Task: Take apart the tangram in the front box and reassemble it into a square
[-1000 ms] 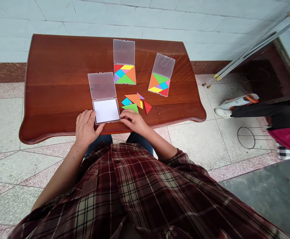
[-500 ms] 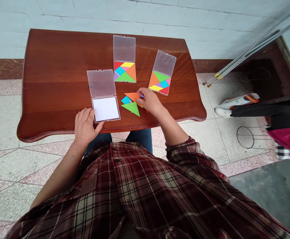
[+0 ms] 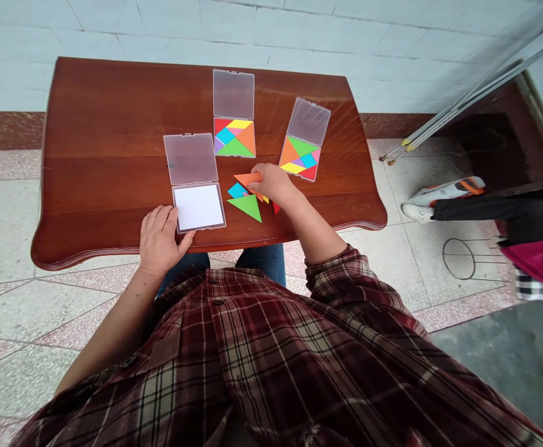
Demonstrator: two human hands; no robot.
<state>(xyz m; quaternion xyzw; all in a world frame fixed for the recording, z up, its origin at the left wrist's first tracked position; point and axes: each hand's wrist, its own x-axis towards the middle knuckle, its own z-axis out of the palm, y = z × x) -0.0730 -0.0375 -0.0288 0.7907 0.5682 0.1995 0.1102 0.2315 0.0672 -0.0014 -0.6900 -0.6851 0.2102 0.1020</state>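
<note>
My left hand point(image 3: 159, 241) lies on the table with its thumb spread from its fingers, against the left side and lower corner of an open tangram case point(image 3: 225, 218). A plain white sheet point(image 3: 199, 207) fills that case's base. My right hand point(image 3: 272, 185) pinches the orange triangle point(image 3: 246, 179) between thumb and fingers, over a loose group of tangram pieces. Around it lie a green triangle point(image 3: 246, 207), a blue square point(image 3: 237, 190) and a red piece point(image 3: 276, 208). Bits of yellow and pink show beneath my fingers; the rest is covered.
Two more open cases, a middle case point(image 3: 234, 138) and a right case point(image 3: 300, 158), hold fitted tangram pieces behind my hands. The wooden table point(image 3: 108, 149) stands by a tiled wall. Crutches point(image 3: 420, 136) lean at right, near a seated person's leg point(image 3: 471, 214).
My right hand has shifted slightly left and closed over the orange triangle. The purple piece is now covered, while more of the red piece shows. My left hand stays put.
</note>
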